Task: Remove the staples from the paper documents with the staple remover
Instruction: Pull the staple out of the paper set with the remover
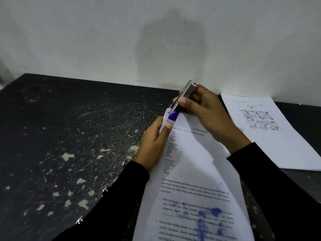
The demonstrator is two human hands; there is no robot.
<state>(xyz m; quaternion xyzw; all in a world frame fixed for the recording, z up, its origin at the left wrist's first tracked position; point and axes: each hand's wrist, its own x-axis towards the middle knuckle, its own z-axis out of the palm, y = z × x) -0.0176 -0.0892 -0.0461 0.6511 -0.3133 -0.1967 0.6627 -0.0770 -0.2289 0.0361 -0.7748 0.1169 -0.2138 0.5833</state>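
My right hand (206, 110) holds the staple remover (180, 100), with the fingers curled around its metal body and the thumb pressed on the side. The tool is tilted: its metal end points up and away from me, and its purple tip goes down to the top left corner of the paper document (191, 171). The tip touches this corner, I think just at the staple, but the staple itself is too small to see clearly.

My left hand (154, 141) is just below and to the left of the right hand. It pinches the same corner of the document, with the thumb on top of the sheet very near the purple tip and the other fingers under the edge. The corner is lifted a little from the dark, scratched worktop (69, 136), and the rest of the document runs down between my two black sleeves toward me.

A second printed sheet (271, 133) lies flat on the worktop to the right of my right hand, beside the wall (121, 40).
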